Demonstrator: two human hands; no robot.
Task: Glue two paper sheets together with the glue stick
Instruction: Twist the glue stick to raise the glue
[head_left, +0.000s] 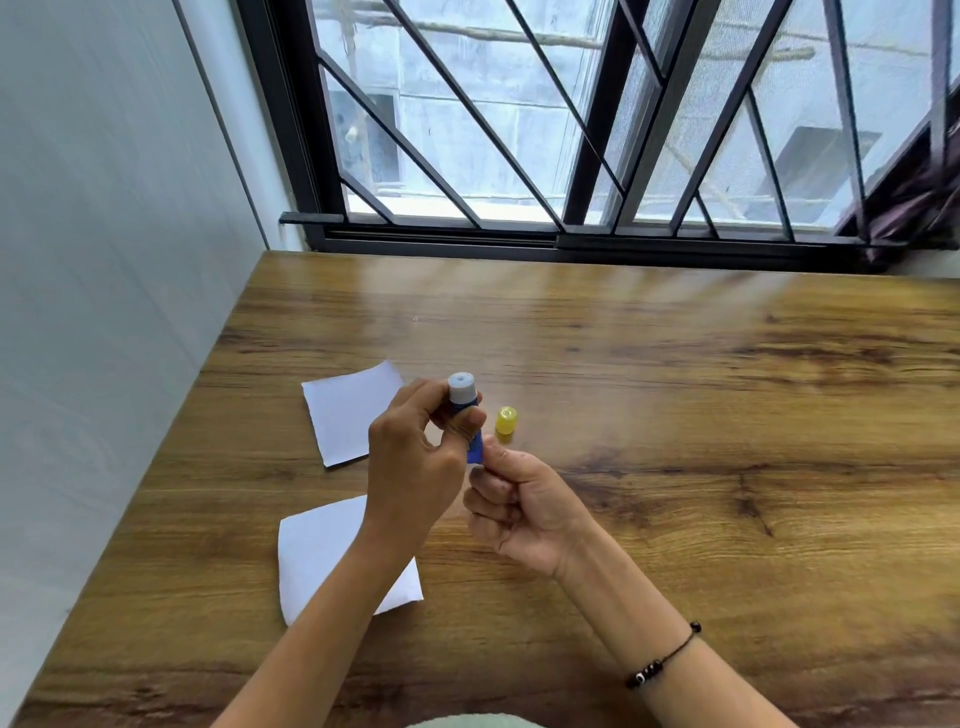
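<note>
The left forearm (332, 597) hides part of the near paper sheet (317, 551); the glue stick's (464, 400) base is buried in both grips.

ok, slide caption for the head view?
Both hands hold the uncapped glue stick; yellow cap on table, two sheets unglued.

Your left hand (415, 457) sits at about 11 o'clock from your right hand (519, 506), the two nearly touching. Your left forearm comes up from 7 o'clock, the back of the hand toward you, its fingers (470, 415) and thumb curled round the glue stick (464, 402), which stands upright with its uncapped end up. Your right forearm comes in from 5 o'clock, a beaded cord bracelet (660, 662) on the wrist. That hand's fingers are curled in, thumb and forefinger pinching the stick's lower end.
</note>
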